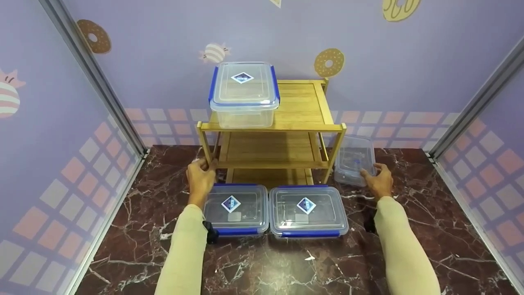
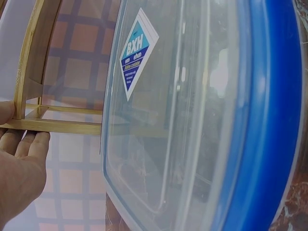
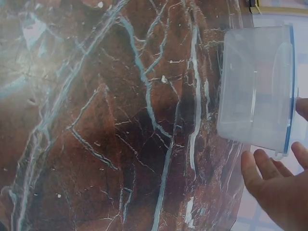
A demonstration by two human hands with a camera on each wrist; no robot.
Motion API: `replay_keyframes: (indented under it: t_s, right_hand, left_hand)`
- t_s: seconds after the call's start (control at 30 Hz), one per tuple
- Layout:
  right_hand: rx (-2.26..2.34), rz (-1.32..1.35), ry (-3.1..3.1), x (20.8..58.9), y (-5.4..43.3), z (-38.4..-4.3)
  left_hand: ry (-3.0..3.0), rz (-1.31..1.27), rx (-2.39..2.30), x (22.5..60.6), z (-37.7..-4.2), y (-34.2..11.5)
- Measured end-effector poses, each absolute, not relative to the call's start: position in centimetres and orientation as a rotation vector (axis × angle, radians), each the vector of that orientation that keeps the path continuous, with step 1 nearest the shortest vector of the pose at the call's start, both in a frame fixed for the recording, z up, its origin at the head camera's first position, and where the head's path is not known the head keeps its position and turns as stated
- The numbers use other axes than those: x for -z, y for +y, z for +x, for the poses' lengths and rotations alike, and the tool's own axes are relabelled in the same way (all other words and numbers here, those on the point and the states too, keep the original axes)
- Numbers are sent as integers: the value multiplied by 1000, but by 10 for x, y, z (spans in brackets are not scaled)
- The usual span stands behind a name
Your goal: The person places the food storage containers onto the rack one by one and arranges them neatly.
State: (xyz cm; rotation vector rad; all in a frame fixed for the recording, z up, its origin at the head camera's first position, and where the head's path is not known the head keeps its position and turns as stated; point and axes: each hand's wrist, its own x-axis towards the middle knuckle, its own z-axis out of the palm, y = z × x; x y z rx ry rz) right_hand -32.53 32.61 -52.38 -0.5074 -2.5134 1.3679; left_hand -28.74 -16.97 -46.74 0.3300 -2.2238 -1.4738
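My left hand (image 1: 200, 178) grips the front left leg of a three-tier wooden rack (image 1: 301, 102); the left wrist view shows the thumb and fingers on either side of the wood. At the rack's right side, my right hand (image 1: 380, 182) holds the near right corner of a clear lidded food container (image 1: 353, 151). Its thumb lies on the lid and its fingers along the side. On the rack's top tier sits a clear food container with blue clips (image 1: 245, 92). Two more, a left container (image 1: 219, 203) and a right container (image 1: 327, 209), lie side by side on the floor before the rack.
Dark red marble-patterned floor (image 1: 254, 266) surrounds the rack. A purple wall (image 1: 163, 61) with printed sweets stands close behind it, with side walls at left and right. A small white scrap (image 1: 310, 258) lies in front of the containers.
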Motion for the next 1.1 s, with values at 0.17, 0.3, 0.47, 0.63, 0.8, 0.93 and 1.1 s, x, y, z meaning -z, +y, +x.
replay_keyframes:
  t_s: [0.17, 0.3, 0.47, 0.63, 0.8, 0.93, 1.1]
  right_hand:
    - [-1467, -481, -2541, 520, 327, -327]
    - [-1586, -478, -2511, 518, 325, -329]
    - [-1687, -508, -2447, 518, 320, -329]
    - [-1847, -573, -2343, 520, 314, -331]
    - [-1920, -553, -2315, 522, 312, -331]
    - [-2018, -512, -2293, 523, 313, -329]
    - [-2269, -484, -2184, 526, 318, -326]
  left_hand:
    - [-2229, 311, 1455, 466, -287, -170]
    - [-2234, 313, 1433, 464, -288, -171]
    - [-2232, 313, 1418, 464, -289, -171]
    - [-2231, 328, 1420, 464, -289, -170]
    - [-2233, 345, 1452, 467, -288, -169]
    - [-2230, 350, 1474, 467, -287, -169]
    - [-2224, 337, 1490, 467, -287, -169]
